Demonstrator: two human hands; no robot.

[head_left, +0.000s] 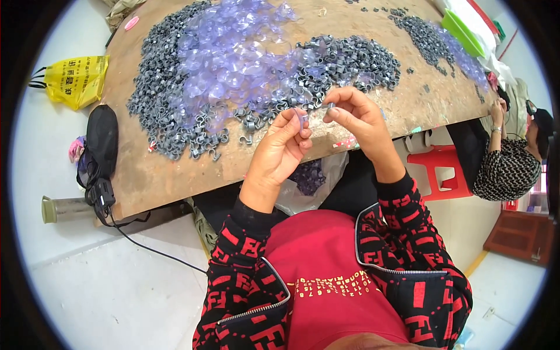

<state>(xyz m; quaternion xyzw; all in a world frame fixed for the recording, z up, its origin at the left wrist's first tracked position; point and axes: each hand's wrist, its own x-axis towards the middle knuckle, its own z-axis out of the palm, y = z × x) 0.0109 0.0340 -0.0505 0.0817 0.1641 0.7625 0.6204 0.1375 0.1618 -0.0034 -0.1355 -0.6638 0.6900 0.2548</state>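
Note:
My left hand (279, 153) pinches a clear purple suction cup (302, 119) between thumb and fingers, just above the table's near edge. Close to its right, my right hand (360, 116) has thumb and forefinger pressed on a small grey plastic clip (329, 109), mostly covered by the fingertips. The two pieces are held slightly apart. Beyond my hands lies a broad heap of purple suction cups (219, 58), with curved grey clips (160, 81) heaped along its left side and more grey clips (350, 61) at its right.
Below the wooden table's near edge (175, 189), a clear plastic bag (332, 175) with purple pieces hangs at my lap. A black pouch and cable (102, 146) sit by the left edge, near a yellow bag (77, 81). At right are a red stool (440, 169) and another person (507, 160).

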